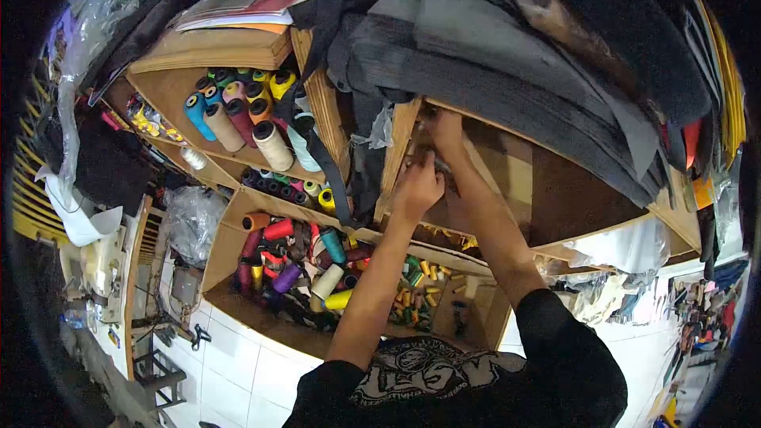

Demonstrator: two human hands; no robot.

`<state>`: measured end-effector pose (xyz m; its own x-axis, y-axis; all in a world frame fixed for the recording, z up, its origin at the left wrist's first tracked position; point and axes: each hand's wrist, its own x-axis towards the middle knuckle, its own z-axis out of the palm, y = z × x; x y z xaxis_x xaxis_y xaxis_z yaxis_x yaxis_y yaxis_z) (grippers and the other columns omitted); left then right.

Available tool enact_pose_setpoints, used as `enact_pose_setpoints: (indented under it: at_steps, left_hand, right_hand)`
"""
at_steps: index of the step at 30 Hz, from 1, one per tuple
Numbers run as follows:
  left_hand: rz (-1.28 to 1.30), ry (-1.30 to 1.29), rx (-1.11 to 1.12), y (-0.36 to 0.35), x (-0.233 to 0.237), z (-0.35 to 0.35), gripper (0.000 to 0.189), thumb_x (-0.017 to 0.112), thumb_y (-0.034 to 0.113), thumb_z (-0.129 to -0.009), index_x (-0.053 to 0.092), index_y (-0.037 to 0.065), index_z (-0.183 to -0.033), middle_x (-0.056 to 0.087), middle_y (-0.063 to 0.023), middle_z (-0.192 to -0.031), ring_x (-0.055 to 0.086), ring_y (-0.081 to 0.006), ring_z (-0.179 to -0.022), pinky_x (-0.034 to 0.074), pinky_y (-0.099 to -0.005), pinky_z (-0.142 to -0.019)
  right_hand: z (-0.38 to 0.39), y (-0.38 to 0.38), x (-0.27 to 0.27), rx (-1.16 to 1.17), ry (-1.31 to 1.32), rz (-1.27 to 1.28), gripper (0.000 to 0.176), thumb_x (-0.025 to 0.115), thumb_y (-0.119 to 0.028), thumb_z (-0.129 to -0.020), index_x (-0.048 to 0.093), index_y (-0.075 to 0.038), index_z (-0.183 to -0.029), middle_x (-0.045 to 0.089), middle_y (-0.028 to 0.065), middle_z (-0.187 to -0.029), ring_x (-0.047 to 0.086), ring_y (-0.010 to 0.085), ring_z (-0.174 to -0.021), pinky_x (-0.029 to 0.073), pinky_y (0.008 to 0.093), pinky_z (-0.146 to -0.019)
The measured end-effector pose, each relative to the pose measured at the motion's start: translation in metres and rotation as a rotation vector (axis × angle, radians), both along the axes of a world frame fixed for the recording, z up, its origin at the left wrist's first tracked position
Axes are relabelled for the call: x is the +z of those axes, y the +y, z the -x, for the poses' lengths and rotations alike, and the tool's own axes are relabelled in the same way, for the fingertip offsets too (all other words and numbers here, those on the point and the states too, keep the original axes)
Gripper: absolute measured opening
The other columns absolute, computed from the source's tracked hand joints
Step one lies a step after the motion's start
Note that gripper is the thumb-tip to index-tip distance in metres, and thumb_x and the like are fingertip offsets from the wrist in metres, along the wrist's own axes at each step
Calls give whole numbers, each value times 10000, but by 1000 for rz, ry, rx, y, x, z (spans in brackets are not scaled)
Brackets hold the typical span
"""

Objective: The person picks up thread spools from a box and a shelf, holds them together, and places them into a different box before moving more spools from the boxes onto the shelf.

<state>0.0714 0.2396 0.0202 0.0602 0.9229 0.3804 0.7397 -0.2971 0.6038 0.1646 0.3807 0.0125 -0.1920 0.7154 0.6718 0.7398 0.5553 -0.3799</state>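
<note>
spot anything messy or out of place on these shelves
The lower thread spools lie in a jumbled heap, while the upper spools sit side by side. A dark strap dangles down in front of them.

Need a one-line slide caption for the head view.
Left hand and right hand reach into a wooden shelf compartment, thread spools alongside, dark fabric piled above.

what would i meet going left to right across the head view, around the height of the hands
white cloth → thread cones → black strap → left hand → right hand → white plastic sheet
</note>
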Motion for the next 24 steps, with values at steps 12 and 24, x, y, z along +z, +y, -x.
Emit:
enact_pose_setpoints:
  at_steps: [12,24]
  left_hand:
    - [-12,-46,-53,2,5,1,463,584,117,-795,480,5,-1233,601,-249,-776,614,-391,-782,436,-501,-862]
    - [-74,11,-13,4,1,0,492,561,120,-793,455,11,-1260,624,-244,-911,622,-368,-785,428,-499,-918]
  right_hand:
    - [-86,-44,53,-170,-245,161,351,677,-351,-792,671,-37,-949,663,160,-947,635,258,-919,468,375,-821]
    - [-114,-138,56,-25,298,993,355,723,-275,-777,641,61,-852,624,106,-689,626,137,-652,500,283,-573]
